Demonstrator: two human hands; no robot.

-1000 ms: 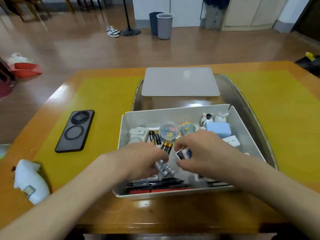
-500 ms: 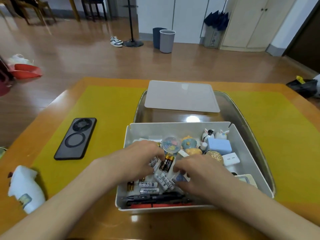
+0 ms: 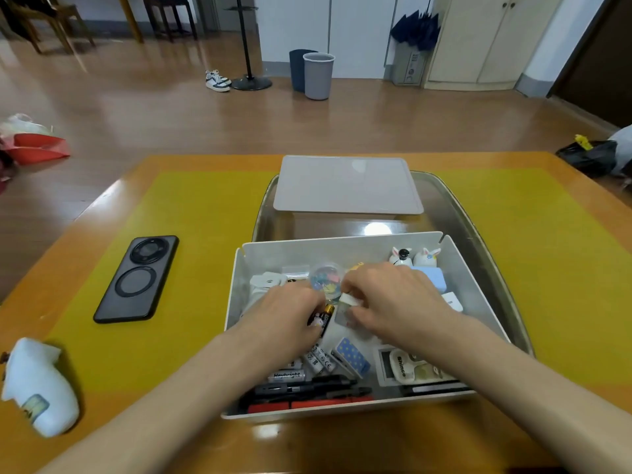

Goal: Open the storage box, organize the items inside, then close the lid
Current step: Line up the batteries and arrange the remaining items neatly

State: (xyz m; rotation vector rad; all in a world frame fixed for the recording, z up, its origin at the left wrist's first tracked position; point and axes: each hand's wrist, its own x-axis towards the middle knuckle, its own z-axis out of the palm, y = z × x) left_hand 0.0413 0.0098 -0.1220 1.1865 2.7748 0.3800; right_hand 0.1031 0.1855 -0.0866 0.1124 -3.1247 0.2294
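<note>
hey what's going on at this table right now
A person is sorting small items in an open storage box. The left hand holds a black battery; the right hand pinches a small white piece. The lid lies off behind the box, so closing isn't done yet. A phone sits to the left.

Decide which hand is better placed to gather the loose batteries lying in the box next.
Left, probably. The left hand already grips a black battery, and the loose batteries lie just beneath it; the right hand pinches a small white item.
</note>
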